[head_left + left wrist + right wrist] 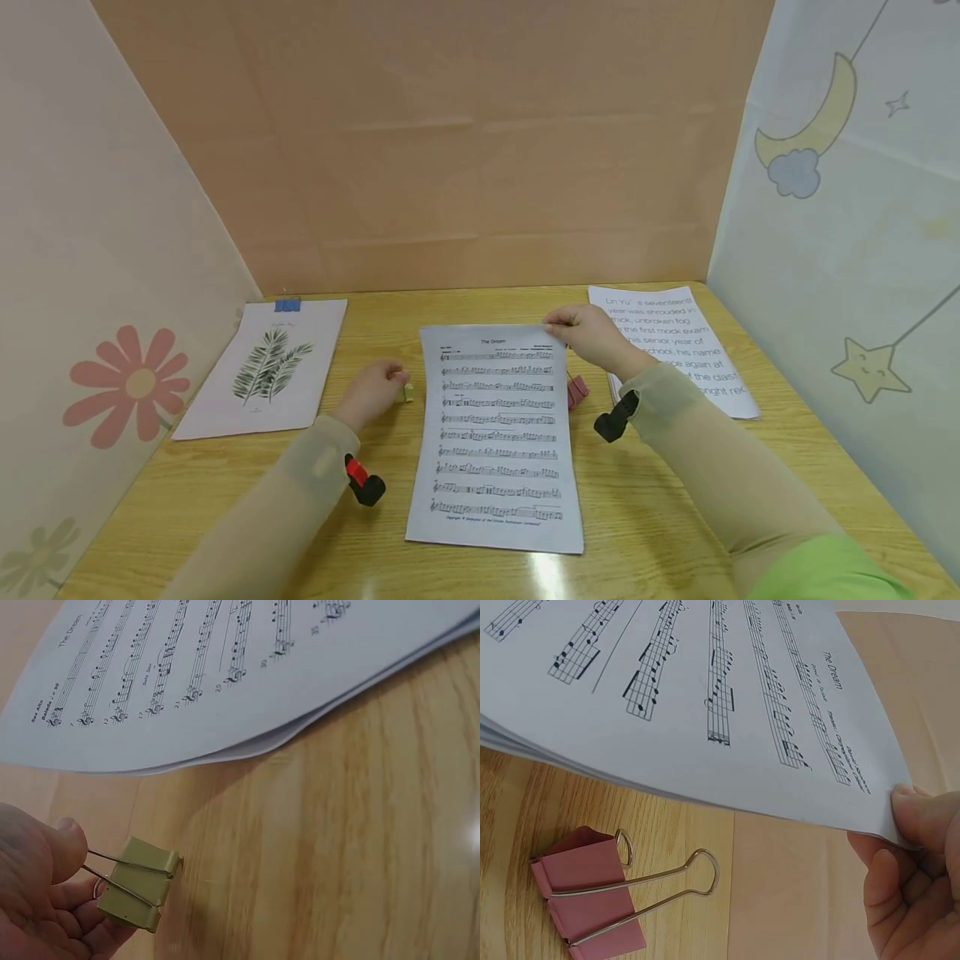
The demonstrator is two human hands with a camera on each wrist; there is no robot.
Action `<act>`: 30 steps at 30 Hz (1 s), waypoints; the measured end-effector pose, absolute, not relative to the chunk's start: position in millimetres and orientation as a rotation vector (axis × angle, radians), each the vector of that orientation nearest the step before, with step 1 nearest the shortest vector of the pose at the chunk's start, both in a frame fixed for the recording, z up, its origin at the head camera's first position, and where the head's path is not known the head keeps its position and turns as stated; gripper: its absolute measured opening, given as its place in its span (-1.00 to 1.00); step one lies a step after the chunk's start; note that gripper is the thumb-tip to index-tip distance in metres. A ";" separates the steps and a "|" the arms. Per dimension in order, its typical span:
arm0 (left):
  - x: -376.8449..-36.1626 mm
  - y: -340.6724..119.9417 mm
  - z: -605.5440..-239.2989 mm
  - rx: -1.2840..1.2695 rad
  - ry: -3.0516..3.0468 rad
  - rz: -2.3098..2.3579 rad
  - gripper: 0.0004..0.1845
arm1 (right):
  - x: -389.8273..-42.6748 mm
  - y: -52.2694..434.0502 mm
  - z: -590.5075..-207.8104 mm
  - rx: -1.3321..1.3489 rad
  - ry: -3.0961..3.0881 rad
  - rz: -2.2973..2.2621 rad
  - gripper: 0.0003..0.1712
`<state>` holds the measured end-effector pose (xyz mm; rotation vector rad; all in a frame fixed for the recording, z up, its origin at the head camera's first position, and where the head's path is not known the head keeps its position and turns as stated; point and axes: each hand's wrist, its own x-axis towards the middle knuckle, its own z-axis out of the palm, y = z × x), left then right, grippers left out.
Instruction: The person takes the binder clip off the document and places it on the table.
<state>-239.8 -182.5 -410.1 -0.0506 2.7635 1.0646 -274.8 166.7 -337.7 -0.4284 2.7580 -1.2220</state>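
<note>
My right hand [592, 335] pinches the top right corner of a stack of sheet music [495, 433], thumb on the printed face and fingers beneath. The stack's top edge is lifted off the table, as the right wrist view shows. To the left of the sheets, my left hand [372, 392] holds a yellow-green binder clip [139, 885] by its wire handles, between thumb and fingers. The clip's jaws are closed and apart from the paper. A pink binder clip [592, 892] lies on the table close by the sheets' right edge, partly hidden by them in the head view.
On the left lies a palm-leaf print [262, 375] with a blue binder clip [287, 305] at its top edge. A stack of large-print text pages [675, 333] lies at the back right, partly behind my right arm. Walls border the wooden table [360, 533] at back and sides.
</note>
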 end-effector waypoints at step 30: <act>-243.4 -178.1 -423.4 -0.175 2.778 1.175 -0.69 | -276.8 166.6 -337.5 -0.465 2.765 -1.234 -0.70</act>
